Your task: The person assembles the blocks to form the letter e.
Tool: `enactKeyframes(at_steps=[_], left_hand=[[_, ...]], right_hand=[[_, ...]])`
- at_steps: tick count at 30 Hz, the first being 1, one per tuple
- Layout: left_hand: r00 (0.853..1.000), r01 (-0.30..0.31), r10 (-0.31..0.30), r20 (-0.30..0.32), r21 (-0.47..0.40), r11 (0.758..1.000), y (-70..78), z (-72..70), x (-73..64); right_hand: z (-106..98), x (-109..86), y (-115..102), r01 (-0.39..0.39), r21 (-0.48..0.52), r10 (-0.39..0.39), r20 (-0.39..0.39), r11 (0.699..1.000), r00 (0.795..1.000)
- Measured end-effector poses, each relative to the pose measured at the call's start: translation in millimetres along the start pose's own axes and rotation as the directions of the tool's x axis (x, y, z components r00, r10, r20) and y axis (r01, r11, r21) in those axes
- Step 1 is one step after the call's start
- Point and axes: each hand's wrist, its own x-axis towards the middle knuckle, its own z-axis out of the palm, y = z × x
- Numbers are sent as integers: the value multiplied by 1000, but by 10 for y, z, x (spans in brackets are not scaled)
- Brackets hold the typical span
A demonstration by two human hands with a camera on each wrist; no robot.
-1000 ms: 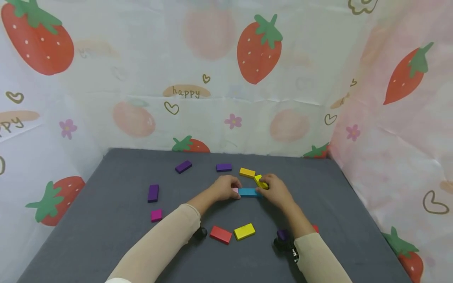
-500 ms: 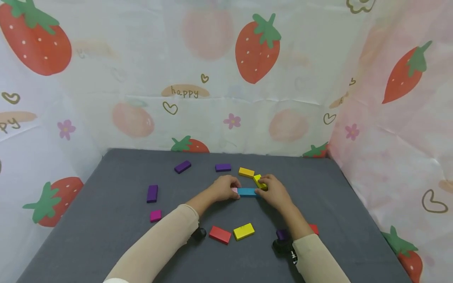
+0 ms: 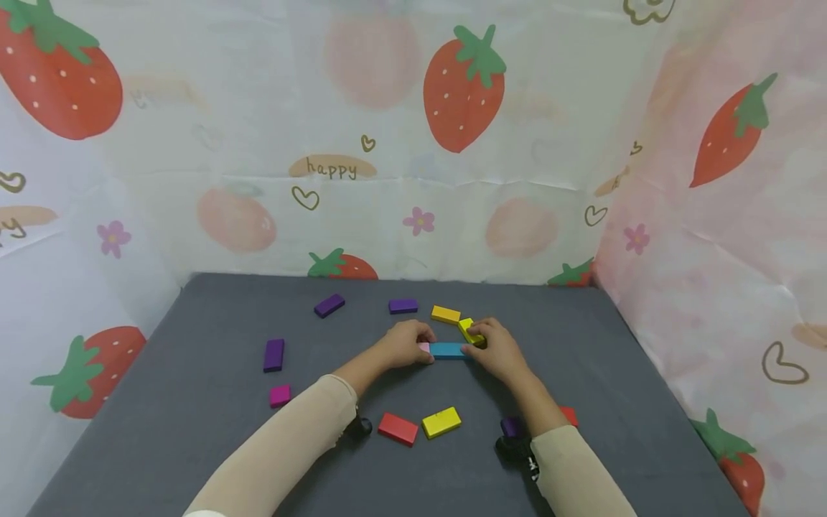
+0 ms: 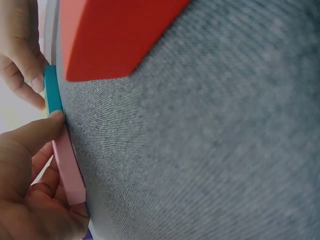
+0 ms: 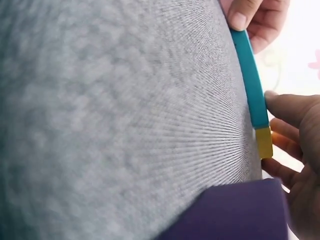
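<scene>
- We see the left hand [image 3: 405,343] pinching the pink block [image 4: 70,170], its thumb over the seam with the blue block [image 3: 447,350] and its fingers behind.
- We see the right hand [image 3: 500,352] grasping the blue block by its right end, thumb against the near face, fingers bent round behind.
- We find the pink and blue blocks end to end in one row, lying on the grey table [image 3: 129,445] between the hands.
- Just behind the row's right end we notice the back yellow block [image 3: 466,327]; we cannot tell whether the right fingers touch it.
- Near its far end, we see the amber block [image 3: 446,314].
- Left of that, we have two purple blocks [image 3: 403,306] along the table's back, well apart.
- Beyond the left arm we spot another purple block [image 3: 274,355], with a magenta block [image 3: 280,396] nearer us.
- Between the forearms we see a red block [image 3: 397,429] just beside the front yellow block [image 3: 442,423].
- By the right wrist we make out a dark purple block [image 3: 511,427], partly hidden.
</scene>
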Motion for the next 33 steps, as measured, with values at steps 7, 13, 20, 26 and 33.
enactKeyframes(at_steps=[7,13,20,26,33], left_hand=[[999,-24,25,22,-19,1000,-4,-45,4],[1000,-13,14,12,-62,998,-50,-91,25],[998,5,-10,-64,-79,997,-56,-211,48],[988,42,-50,-148,-58,997,-157,-390,95],[970,99,-102,-221,-21,995,-323,-563,154]], right_hand=[[3,-5,4,-3,8,3,0,1000,1000],[17,4,10,1,-16,-1,3,1000,1000],[15,2,36,-10,-27,10,-10,1000,1000],[7,-21,26,-10,-23,10,-1,1000,1000],[6,-13,27,-4,-29,4,-7,1000,1000]])
